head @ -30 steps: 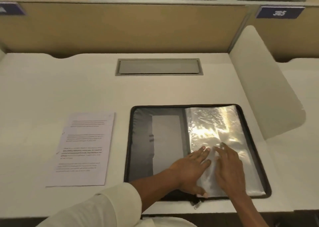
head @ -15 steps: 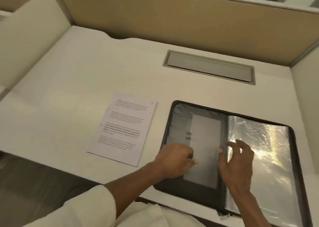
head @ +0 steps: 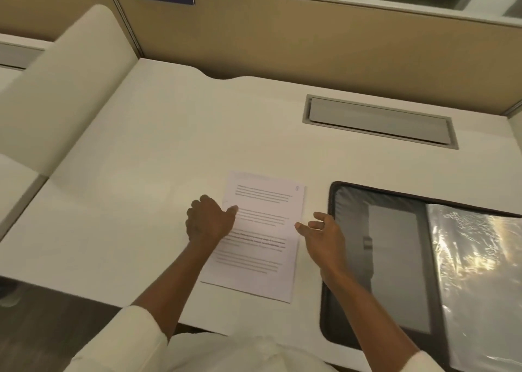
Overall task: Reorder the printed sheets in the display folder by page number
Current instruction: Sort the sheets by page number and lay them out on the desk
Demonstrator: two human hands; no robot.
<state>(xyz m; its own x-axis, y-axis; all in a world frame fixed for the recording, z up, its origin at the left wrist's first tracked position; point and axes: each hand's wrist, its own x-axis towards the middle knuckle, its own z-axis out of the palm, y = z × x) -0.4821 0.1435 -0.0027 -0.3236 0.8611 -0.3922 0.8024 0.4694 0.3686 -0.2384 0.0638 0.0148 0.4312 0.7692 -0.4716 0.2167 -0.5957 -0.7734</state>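
One sheet under left grip (seemingly)

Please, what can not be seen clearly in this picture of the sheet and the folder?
Head view only:
1. Sheet: the page number in its top corner is too small and blurred.
2. Folder: cut off by the right frame edge.
3. Plastic sleeves: glare hides whatever is inside.
4. Left hand: it covers the sheet's left edge; whether it grips is unclear.
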